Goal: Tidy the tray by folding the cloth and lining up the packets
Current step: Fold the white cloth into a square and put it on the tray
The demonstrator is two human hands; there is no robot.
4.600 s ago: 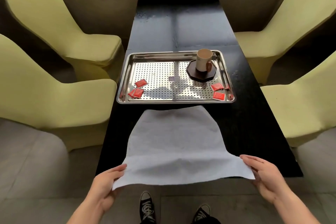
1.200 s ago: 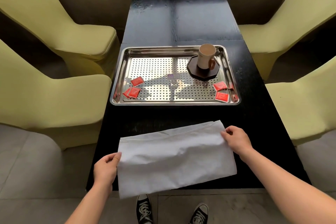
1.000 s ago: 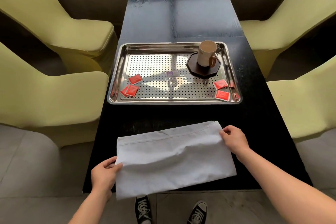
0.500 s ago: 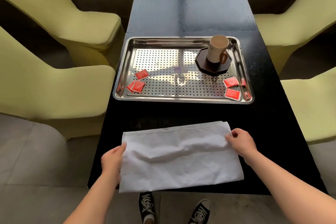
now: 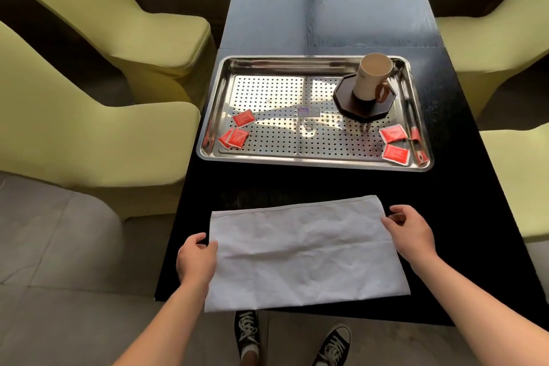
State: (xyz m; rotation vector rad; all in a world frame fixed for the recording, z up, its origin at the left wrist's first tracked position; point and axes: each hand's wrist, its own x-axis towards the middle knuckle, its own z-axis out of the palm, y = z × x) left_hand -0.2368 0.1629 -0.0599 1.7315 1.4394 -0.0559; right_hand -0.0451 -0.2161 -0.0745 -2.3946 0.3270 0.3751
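A white cloth (image 5: 300, 252), folded in half into a wide strip, lies flat on the black table (image 5: 463, 205) near its front edge. My left hand (image 5: 196, 258) grips the cloth's left edge, thumb on top. My right hand (image 5: 411, 233) holds the right edge near the far corner, fingers curled. Beyond the cloth stands a perforated steel tray (image 5: 312, 162). Red packets lie scattered in it: three at the front left (image 5: 237, 137), one of them a little further back (image 5: 243, 118), and two at the front right (image 5: 393, 133) (image 5: 395, 154).
A beige cup (image 5: 371, 77) stands on a dark octagonal coaster (image 5: 364, 107) in the tray's far right corner. Yellow-green chairs (image 5: 98, 140) flank the table on both sides. My shoes (image 5: 246, 333) show below the table's front edge.
The cloth went from spread open to folded in half. In the last half second its wrinkles were pulled flat, and both hands stay at its two ends.
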